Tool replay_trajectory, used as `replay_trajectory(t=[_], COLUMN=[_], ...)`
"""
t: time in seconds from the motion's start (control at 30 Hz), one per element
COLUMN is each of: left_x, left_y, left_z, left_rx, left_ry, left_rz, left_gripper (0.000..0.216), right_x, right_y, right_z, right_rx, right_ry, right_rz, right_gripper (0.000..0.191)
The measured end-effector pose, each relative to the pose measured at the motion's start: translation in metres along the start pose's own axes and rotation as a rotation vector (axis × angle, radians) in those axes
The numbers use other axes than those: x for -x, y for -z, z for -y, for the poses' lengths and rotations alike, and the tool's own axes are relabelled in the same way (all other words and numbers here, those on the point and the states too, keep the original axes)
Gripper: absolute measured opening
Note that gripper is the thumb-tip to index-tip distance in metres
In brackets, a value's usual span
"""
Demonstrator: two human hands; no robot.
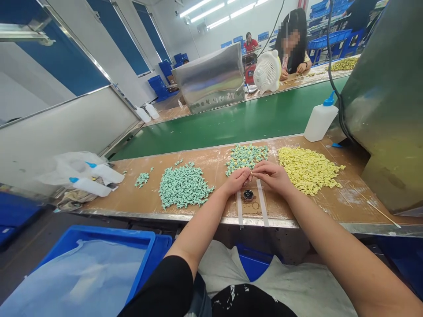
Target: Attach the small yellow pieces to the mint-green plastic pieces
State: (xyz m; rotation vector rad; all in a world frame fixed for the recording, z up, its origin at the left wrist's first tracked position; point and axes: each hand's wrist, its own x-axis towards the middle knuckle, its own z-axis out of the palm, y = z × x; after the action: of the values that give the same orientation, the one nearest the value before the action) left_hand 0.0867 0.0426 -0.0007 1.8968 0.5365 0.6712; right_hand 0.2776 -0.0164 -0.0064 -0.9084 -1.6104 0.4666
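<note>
Hands: left hand point(237, 179) and right hand point(272, 175) meet, fingertips pinching one tiny piece point(251, 173) together.
Risk: tiny piece may slip into black dish point(248, 194) below, because the grip is so small.

White fan point(267, 70), blue-capped bottle point(320, 119)

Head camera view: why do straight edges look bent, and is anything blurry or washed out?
In the head view, a wide lens bows the window frame at the left; the ceiling strip lights blow out white; the metal housing carries a soft sheen; the left hand and right hand are sharp.
</note>
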Motion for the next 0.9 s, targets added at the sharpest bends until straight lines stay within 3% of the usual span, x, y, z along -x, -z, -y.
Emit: replay_trajectory(t=[0.17, 0.3, 0.43, 0.53, 0.67, 0.9], left_x=[0.006, 0.027, 0.068, 0.091, 0.094, 0.083], left_y=[-0.005, 0.016, 0.057, 0.074, 0.074, 0.076], left_z=[-0.013, -0.036, -0.047, -0.041, -0.032, -0.027], left_rx=[-0.07, -0.396, -0.872, -1.103, -1.15, -0.991], left_ry=[0.014, 0.003, 0.257, 0.484, 0.584, 0.492], left_rz=[0.021, -0.011, -0.279, -0.299, -0.222, -0.222], left_gripper=[0.068, 0.066, 0.048, 0.032, 0.018, 0.013], right_x=[0.0, 0.008, 0.019, 0.019, 0.008, -0.005], right_y=[0.002, 0.007, 0.017, 0.019, 0.01, 0.002], right_z=[0.012, 0.029, 0.044, 0.052, 0.058, 0.058], right_rx=[-0.006, 0.022, 0.184, 0.3, 0.44, 0.548], right_ry=[0.014, -0.015, -0.072, -0.015, 0.102, 0.161], right_rz=[0.042, 0.093, 0.222, 0.378, 0.515, 0.608], right_gripper=[0.027, 0.026, 0.024, 0.024, 0.025, 0.025])
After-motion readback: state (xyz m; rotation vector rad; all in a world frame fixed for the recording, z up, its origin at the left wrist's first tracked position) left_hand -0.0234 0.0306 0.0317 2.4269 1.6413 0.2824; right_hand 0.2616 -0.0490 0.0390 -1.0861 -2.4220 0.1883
